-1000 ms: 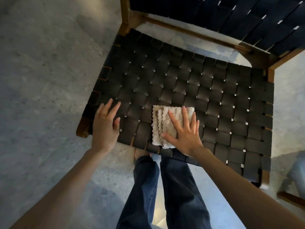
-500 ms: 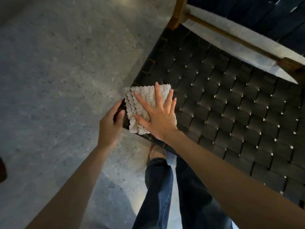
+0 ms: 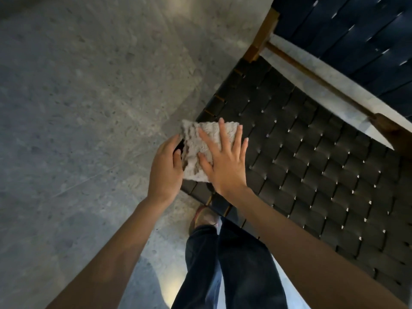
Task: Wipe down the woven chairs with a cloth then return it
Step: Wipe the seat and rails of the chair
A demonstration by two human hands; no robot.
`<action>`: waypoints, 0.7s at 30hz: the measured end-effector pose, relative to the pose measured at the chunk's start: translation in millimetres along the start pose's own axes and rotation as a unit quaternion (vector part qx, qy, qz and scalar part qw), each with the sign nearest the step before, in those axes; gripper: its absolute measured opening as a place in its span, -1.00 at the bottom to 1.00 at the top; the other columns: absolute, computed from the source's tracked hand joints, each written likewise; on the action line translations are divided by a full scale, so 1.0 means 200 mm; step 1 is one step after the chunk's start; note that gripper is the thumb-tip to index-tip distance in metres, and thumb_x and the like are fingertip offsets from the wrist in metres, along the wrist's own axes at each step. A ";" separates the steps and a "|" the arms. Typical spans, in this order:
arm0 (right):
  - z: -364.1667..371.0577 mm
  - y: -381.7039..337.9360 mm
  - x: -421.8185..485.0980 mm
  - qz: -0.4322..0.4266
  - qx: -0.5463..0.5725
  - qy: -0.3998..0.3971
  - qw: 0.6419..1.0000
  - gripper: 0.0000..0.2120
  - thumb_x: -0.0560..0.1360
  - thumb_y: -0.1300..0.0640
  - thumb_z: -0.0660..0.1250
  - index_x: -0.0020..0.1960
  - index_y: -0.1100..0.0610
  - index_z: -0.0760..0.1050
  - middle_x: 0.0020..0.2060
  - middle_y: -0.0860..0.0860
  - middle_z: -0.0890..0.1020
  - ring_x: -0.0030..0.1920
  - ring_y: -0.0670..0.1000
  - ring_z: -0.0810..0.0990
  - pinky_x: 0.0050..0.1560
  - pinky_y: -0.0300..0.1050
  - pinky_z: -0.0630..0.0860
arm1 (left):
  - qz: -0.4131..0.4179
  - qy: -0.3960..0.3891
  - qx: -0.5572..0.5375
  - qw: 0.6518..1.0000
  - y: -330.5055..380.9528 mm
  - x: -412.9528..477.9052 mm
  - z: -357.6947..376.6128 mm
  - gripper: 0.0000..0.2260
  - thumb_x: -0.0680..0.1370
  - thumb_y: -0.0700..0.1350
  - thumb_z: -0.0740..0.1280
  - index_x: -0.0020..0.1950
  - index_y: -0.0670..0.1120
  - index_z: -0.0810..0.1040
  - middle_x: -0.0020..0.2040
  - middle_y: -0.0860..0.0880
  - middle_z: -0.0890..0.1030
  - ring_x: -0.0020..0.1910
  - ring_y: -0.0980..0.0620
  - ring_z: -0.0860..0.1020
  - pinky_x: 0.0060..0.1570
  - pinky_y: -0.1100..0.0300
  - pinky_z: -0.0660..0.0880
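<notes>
- Dark-blue jeans point(image 3: 223, 264) and shoe point(image 3: 204, 217) nearest, on a grey floor point(image 3: 89, 97).
- Left hand point(image 3: 165, 170): fingers curled round the cloth point(image 3: 207, 137) at its left edge.
- Right hand point(image 3: 225, 166): flat, fingers spread, pressing the cloth.
- Cloth sits on the near-left corner of the woven chair seat point(image 3: 312, 166), overhanging.
- Navy woven backrest point(image 3: 356, 41) farthest.

The left forearm point(image 3: 116, 241) and right forearm point(image 3: 301, 237) are bare as far as the view shows. The left grip point(image 3: 166, 172) and right grip point(image 3: 225, 166) are bare hands. The legs wear loose dark blue jeans point(image 3: 229, 264). One brownish shoe point(image 3: 204, 217) shows below the hem, blurred.
</notes>
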State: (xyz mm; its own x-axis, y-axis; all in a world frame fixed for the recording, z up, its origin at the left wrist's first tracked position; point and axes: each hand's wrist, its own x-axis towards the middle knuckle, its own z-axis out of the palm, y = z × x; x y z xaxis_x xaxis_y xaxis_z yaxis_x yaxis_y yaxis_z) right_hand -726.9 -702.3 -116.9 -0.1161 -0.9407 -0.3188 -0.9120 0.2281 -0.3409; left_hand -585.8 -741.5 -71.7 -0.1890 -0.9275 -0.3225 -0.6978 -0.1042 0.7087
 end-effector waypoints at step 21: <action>-0.25 0.65 0.94 0.207 0.061 0.001 0.976 -0.47 0.64 -0.18 -0.12 0.56 -0.09 -0.14 0.56 0.04 -0.15 0.52 0.23 -0.29 0.49 0.23 -0.23 | 0.099 -0.082 0.186 0.974 0.17 0.53 0.36 -0.54 0.64 -0.10 0.12 0.53 -0.02 0.12 0.55 0.02 0.08 0.52 -0.04 0.08 0.44 0.00 0.18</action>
State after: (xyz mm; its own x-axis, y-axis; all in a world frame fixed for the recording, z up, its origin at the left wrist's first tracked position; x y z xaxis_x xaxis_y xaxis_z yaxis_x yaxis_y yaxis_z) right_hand -887.0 -861.8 -175.8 -0.4666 -0.7615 -0.4499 -0.7329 0.6176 -0.2853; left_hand -680.3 -817.1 -127.0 -0.4319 -0.8433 -0.3198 -0.8330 0.2370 0.4999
